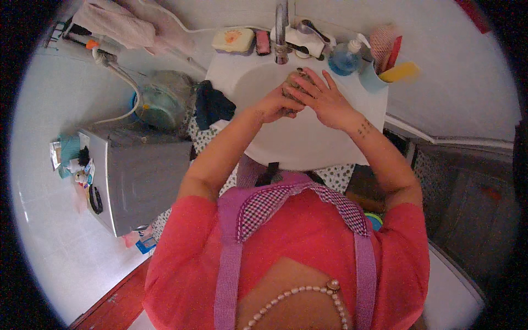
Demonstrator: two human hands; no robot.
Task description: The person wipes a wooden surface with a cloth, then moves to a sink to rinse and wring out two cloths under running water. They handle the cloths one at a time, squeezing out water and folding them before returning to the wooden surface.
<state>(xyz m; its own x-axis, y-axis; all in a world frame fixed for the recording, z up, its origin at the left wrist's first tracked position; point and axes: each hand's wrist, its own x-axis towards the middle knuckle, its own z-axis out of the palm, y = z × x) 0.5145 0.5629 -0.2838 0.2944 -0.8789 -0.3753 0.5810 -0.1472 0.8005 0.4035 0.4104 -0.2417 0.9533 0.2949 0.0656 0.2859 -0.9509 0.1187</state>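
Observation:
Over the white washbasin (288, 140), just below the chrome faucet (281, 37), both hands come together. My left hand (284, 101) is curled, its knuckles and fingers smeared with something dark. Across it lies my right hand (324, 97), palm down, its fingers apart and touching the left fingers. Dark smudges also mark the right fingers and the wrist. Whether something small sits inside the left hand is hidden. No running water can be made out.
Along the basin's back stand a soap box (234, 40), a blue pump bottle (345, 57) and a cup (373, 78) holding a comb and brushes. A dark cloth (212, 105) hangs over the left edge. Further left are a grey cabinet (144, 177) and a shower hose (134, 86).

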